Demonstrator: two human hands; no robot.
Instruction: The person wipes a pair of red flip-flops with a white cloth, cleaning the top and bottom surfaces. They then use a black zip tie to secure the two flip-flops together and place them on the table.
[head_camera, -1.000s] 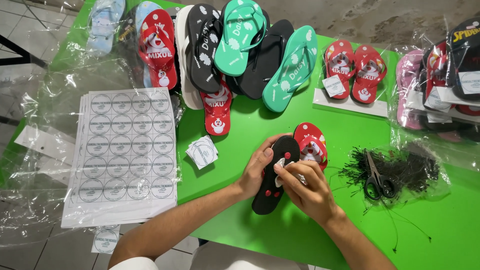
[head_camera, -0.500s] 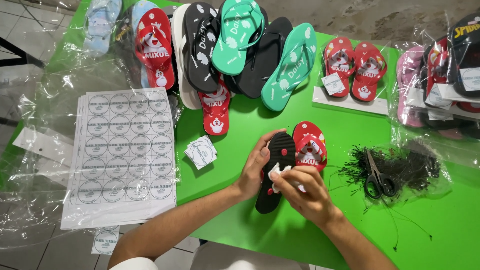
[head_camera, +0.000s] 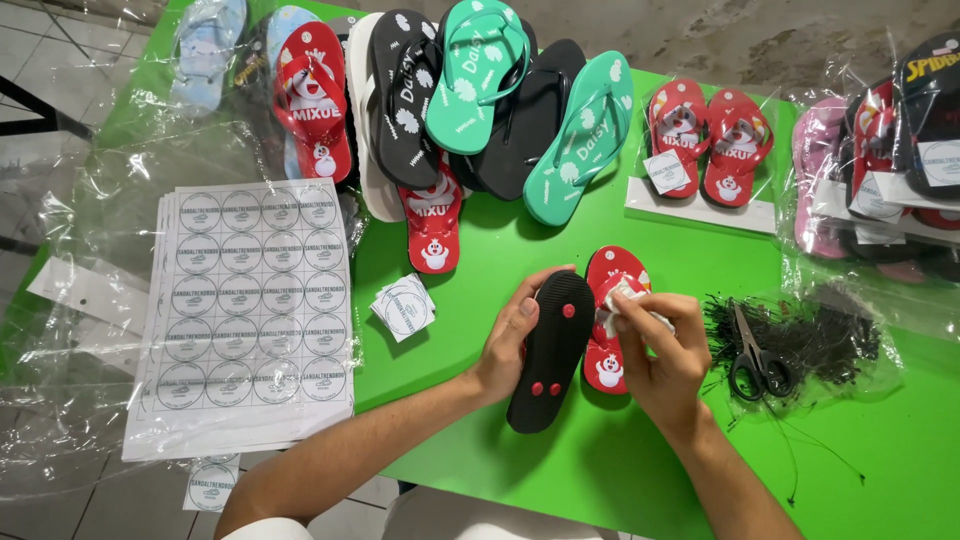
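A small flip-flop (head_camera: 548, 352) lies sole up on the green table (head_camera: 620, 470), its black underside showing three red plugs. My left hand (head_camera: 508, 338) grips its left edge. Beside it lies the matching red flip-flop (head_camera: 608, 350), face up, with a cartoon figure printed on it. My right hand (head_camera: 662, 350) pinches a small white paper tag (head_camera: 618, 296) over that red flip-flop's strap.
Sheets of round labels (head_camera: 248, 310) lie at the left on clear plastic. Cut label squares (head_camera: 402, 306) sit near the middle. Red, black and teal flip-flops (head_camera: 470, 110) are piled at the back. Bagged pairs (head_camera: 708, 135) lie at the right. Scissors (head_camera: 752, 360) rest on black strings.
The black-soled flip-flop has been shifted a little up and to the right. My right hand has moved from the black sole to the red flip-flop, holding the white tag.
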